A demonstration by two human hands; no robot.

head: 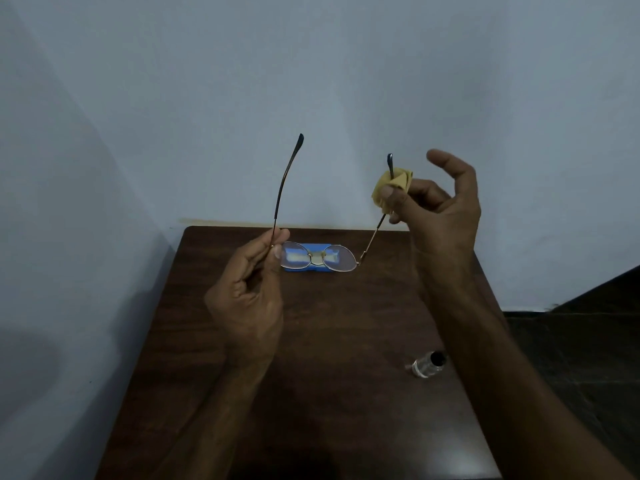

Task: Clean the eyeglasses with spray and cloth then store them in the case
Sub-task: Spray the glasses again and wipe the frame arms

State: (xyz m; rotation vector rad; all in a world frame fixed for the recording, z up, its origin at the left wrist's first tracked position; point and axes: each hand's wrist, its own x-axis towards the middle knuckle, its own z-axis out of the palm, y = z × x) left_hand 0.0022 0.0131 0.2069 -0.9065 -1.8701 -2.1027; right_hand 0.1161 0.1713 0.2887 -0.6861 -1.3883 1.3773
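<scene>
Dark wood table [311,358] against pale blue wall [311,81], eyeglasses [320,259] held above blue case [308,268], lenses down, temples pointing up, left hand [249,289] pinching one temple, right hand [440,209] pinching yellow cloth [388,190] around the other, spray bottle [427,365] lying near right forearm.

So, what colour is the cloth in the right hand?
Yellow; the cloth is wrapped around one temple, seen in the head view.

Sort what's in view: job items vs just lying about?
Job:
eyeglasses, held by left hand
yellow cloth, pinched on a temple by right hand
blue case
spray bottle, lying on its side

Lying about:
nothing; only the table itself
</scene>
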